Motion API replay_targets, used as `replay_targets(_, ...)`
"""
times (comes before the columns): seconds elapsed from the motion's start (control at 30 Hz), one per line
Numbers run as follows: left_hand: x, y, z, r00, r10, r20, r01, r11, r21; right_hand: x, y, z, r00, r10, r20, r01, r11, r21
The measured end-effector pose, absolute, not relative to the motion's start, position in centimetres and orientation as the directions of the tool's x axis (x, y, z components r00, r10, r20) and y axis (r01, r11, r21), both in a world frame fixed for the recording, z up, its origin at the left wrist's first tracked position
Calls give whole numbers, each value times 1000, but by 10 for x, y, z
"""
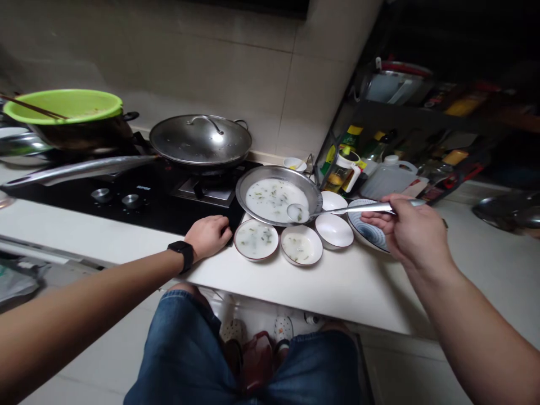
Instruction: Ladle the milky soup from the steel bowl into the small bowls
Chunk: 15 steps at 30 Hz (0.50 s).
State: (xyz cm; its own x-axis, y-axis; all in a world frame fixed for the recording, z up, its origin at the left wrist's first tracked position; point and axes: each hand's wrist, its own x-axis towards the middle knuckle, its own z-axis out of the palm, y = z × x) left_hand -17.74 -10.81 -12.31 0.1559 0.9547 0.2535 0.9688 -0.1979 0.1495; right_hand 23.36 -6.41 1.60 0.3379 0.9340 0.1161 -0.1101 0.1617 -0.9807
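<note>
Here, the ladle is shiny metal, its long slim handle ending in a round head that cups pale, cloudy soup flecked with green. The head sits inside the basin, at its near right side, and the handle slants out across the rim to the right hand. Those fingers are closed round the handle near its end. The left hand rests on the worktop beside the hob, fingers loosely bent; their undersides are hidden, so I cannot tell whether they hold anything. Along the basin's near edge stand the left bowl, well filled, and the middle bowl, with a lower level. Just right is a white bowl, then a patterned dish, partly behind the right hand. A bare strip of worktop runs between the bowls and the front edge, widening rightward; leftward, the hob lies close to the basin.
</note>
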Motion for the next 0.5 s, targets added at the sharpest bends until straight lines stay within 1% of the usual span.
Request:
replay_targets(0.07,-177,-108,-122,152,957,249,971,-192,146,243,-73,15,319,938,132,-88,168,-982)
replay_targets(0.23,-176,-109,-121,145,959,245,972,-184,145,259,-91,1,292,949,118,-25,131,-991)
replay_targets(0.33,-176,-109,-121,145,958,247,970,-187,153,263,-103,-11,246,954,170,86,154,-984)
replay_targets(0.4,-176,-108,-121,143,959,245,971,-184,151,266,-115,-14,180,952,248,220,207,-953)
replay_targets(0.43,-176,-108,-121,141,959,244,972,-181,150,268,-121,-13,132,938,321,311,268,-912)
replay_targets(0.5,-176,-108,-121,141,960,241,972,-180,150,274,-136,-8,-38,864,502,475,457,-752)
